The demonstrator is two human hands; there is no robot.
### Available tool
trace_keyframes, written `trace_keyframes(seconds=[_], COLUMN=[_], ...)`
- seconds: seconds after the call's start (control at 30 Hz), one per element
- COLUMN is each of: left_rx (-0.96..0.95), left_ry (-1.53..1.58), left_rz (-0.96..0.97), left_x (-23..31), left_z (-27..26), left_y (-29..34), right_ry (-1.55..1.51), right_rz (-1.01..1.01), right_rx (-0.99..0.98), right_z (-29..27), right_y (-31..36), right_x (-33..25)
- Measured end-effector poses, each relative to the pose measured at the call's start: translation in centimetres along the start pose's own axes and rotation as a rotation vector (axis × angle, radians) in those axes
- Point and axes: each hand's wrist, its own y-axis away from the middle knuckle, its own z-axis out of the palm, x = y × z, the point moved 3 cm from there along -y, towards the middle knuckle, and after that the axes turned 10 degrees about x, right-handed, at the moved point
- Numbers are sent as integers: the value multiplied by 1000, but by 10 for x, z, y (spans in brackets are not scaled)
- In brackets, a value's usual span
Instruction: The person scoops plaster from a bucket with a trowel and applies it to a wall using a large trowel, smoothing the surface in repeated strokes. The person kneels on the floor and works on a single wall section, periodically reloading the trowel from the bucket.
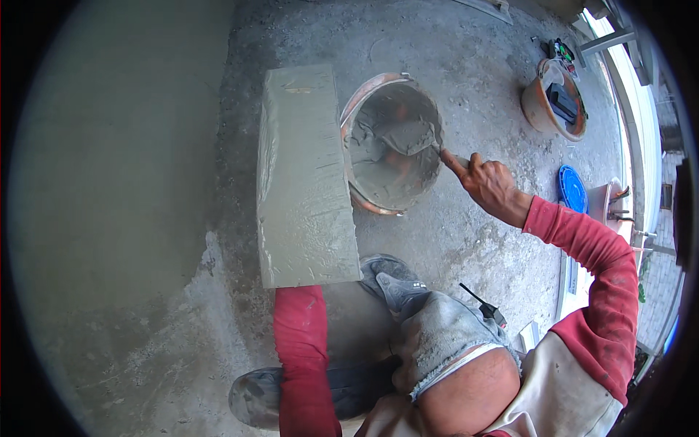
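A long rectangular slab [302, 182], coated with wet grey mortar, lies face up in front of me. My left sleeve [301, 328] runs in under its near end; the slab hides my left hand and its fingers. The slab's right edge overlaps the rim of an orange bucket [378, 210] smeared with mortar. Inside the bucket is wet grey mortar [368, 146]. My right hand [486, 182] is closed around the handle of a trowel [411, 138], index finger stretched along it. The trowel's blade is down in the bucket, covered with mortar.
Smooth grey mortar [131, 146] covers the floor at left, with a ragged edge. My shoe [393, 280] stands just nearer than the bucket. Another bucket [542, 109] holding dark items stands far right, near a blue lid [573, 188]. A black handheld radio [491, 313] lies beside my knee.
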Motion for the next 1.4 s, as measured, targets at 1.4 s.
trace_keyframes(seconds=[1.4], left_rx=[-55], left_ry=[108], left_rz=[-394], left_x=[24], left_z=[36], left_y=[-18], right_ry=[-334], right_rz=[65], right_rx=[335], right_z=[7], right_y=[17], right_x=[-31])
